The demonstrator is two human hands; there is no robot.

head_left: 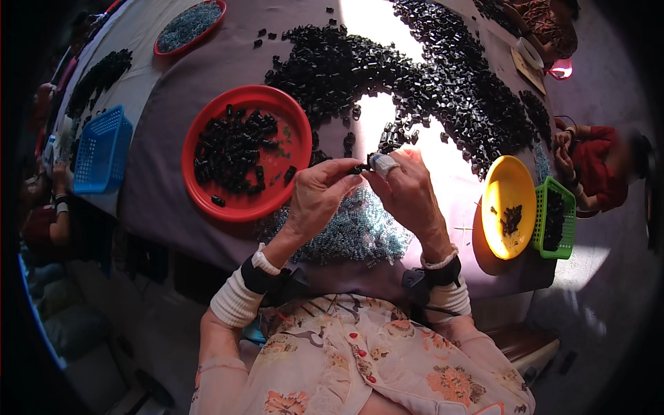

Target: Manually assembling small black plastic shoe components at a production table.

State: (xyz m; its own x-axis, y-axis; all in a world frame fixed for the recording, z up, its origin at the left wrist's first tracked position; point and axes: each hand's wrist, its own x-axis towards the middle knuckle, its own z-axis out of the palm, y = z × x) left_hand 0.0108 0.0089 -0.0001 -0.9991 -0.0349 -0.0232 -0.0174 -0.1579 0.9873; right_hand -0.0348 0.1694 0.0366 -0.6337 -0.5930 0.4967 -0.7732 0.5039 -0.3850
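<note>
Both my hands meet above the near part of the table. My left hand (317, 197) pinches a small black plastic piece (360, 168) between thumb and fingertips. My right hand (411, 190), with a white wrap around one finger, closes its fingertips on the same piece from the other side. Exactly how the piece is made is too small to tell. Below my hands lies a heap of small silvery metal parts, looking like springs (346, 242). Just beyond the fingers, loose black plastic pieces (394, 136) lie on the cloth.
A red tray (296, 187) with black pieces stands at left. A large pile of black pieces (415, 86) spreads beyond. At right are a yellow plate (508, 190) and green basket (569, 228); far left, a blue basket (100, 155). Other people sit around the table.
</note>
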